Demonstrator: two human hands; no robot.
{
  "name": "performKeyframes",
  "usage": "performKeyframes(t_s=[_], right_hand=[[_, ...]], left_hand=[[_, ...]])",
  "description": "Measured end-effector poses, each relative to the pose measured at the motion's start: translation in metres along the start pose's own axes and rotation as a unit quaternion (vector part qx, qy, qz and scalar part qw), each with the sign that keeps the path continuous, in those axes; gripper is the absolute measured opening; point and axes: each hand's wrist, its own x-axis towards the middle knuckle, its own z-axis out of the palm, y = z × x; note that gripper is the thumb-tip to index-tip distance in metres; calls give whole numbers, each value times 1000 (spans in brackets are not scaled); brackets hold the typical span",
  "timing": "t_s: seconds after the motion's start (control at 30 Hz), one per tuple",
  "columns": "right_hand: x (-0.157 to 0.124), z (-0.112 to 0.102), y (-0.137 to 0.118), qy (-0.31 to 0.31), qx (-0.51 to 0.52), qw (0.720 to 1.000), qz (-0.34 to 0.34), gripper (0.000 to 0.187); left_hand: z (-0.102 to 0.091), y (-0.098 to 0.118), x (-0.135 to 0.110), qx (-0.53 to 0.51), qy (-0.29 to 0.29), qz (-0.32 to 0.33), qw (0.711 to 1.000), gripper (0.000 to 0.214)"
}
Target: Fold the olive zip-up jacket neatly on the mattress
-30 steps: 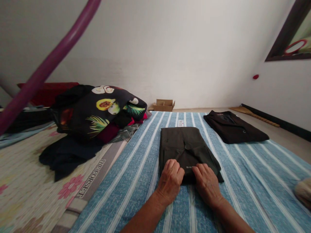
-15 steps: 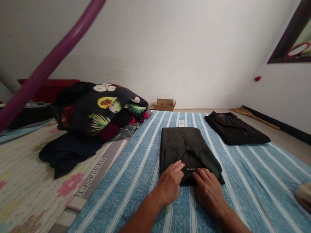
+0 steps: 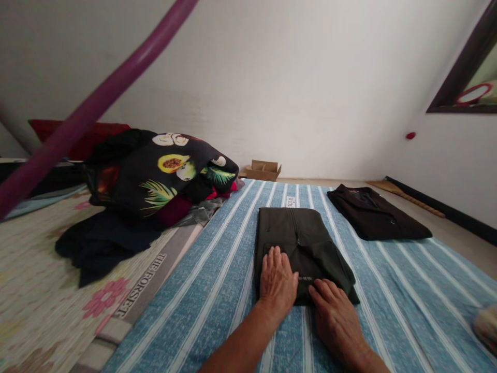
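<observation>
A dark green folded jacket (image 3: 295,228) with a zip down its middle lies flat on the blue-and-white striped sheet (image 3: 202,290). My left hand (image 3: 277,280) rests flat on its near left part, fingers stretched out and pointing away from me. At the near edge, my right hand (image 3: 336,311) touches the cloth with its fingertips, the fingers extended and the palm over the sheet. Small pale print shows on the fabric between the two hands. Neither hand grips anything.
A dark brown folded garment (image 3: 376,212) lies to the right. On the left, a heap of clothes with a fruit-print black cloth (image 3: 171,171) sits on a flowered mat (image 3: 39,290). A cardboard box (image 3: 264,170) stands by the wall. A purple bar (image 3: 93,109) crosses the upper left.
My left hand has shifted left and farther up the jacket, with its fingers now straighter. My right hand stays near the edge. The view has tilted slightly.
</observation>
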Motion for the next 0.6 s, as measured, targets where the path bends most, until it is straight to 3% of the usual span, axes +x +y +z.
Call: performKeyframes(t_s=[0.13, 0.3, 0.47, 0.6], right_hand=[[9, -13, 0, -18, 56, 997, 46, 34], [63, -23, -2, -98, 153, 978, 106, 24], [124, 2, -8, -161, 66, 978, 118, 27], [145, 20, -12, -193, 26, 974, 118, 28]], left_hand=[[12, -4, -10, 19, -11, -15, 1000, 45], [11, -3, -10, 22, -54, -23, 998, 49], [19, -3, -13, 29, -53, -36, 998, 48], [25, -3, -15, 26, -47, -38, 998, 55]])
